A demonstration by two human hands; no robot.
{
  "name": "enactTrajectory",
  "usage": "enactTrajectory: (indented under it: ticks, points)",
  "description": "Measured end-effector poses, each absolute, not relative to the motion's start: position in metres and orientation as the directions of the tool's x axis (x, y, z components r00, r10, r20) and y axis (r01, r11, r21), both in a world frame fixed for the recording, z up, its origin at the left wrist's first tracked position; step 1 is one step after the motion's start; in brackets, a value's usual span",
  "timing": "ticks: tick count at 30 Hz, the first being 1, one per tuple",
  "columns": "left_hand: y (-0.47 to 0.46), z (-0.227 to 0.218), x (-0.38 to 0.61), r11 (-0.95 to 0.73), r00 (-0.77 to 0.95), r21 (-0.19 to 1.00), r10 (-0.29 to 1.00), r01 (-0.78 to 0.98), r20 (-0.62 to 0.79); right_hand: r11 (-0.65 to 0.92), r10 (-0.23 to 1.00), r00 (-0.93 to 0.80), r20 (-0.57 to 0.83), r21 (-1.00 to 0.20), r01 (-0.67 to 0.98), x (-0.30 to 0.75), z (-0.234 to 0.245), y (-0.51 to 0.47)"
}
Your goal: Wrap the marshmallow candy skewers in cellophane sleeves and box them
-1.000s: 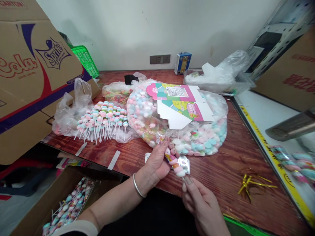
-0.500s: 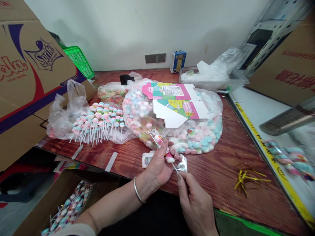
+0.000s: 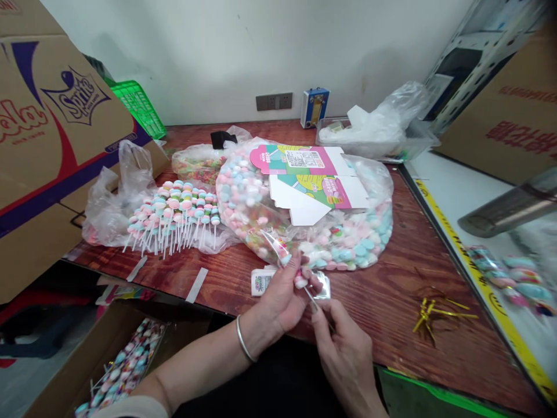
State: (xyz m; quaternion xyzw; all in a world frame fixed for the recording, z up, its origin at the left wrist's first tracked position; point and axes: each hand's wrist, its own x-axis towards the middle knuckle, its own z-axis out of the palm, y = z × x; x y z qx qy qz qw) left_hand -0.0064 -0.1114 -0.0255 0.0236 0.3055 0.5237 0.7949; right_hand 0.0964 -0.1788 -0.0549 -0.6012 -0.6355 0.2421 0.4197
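Note:
My left hand [image 3: 281, 293] is closed round a candy skewer in a clear cellophane sleeve [image 3: 284, 253], held just above the near edge of the wooden table [image 3: 391, 302]. My right hand [image 3: 342, 348] pinches the skewer's white stick [image 3: 311, 297] from below. Behind them lies a big clear bag of pastel marshmallow candies [image 3: 348, 244] with a flattened pink and green carton [image 3: 313, 180] on top. A small white packet [image 3: 260, 283] sits on the table beside my left hand.
A heap of candy skewers on sticks [image 3: 174, 217] rests on a plastic bag at the left. Gold twist ties [image 3: 429, 316] lie at the right. An open cardboard box with wrapped skewers [image 3: 122, 366] stands below the table's left edge. Large cartons [image 3: 52, 133] flank both sides.
The skewer has slid up into the sleeve; only its lowest candy and the stick show now. My right hand moved up to the stick. The camera shifted slightly.

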Motion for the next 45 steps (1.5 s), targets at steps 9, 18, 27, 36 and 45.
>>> enactTrajectory:
  ticks: [9,18,27,36,45]
  points:
    - [-0.104,-0.026,-0.019,0.376,0.207,0.408,0.893,-0.832,-0.399,-0.063,0.992,0.124,-0.026,-0.95,0.306,0.098,-0.046,-0.173]
    - [-0.096,-0.018,-0.025,0.414,0.298,0.253,0.87,-0.875,-0.393,-0.42,0.907,-0.122,-0.402,-0.875,-0.241,0.096,-0.057,-0.178]
    - [-0.113,-0.028,-0.003,0.413,0.278,0.381,0.891,-0.827,-0.36,-0.261,0.963,0.035,-0.266,-0.958,-0.115,0.09,-0.057,-0.177]
    - [-0.098,-0.025,-0.02,0.366,0.201,0.352,0.883,-0.862,-0.424,-0.089,0.995,0.048,-0.082,-0.982,0.168,0.093,-0.05,-0.178]
    - [-0.098,-0.02,-0.013,0.45,0.261,0.271,0.81,-0.851,-0.526,0.434,0.768,-0.068,0.637,-0.439,0.787,0.094,-0.065,-0.173]
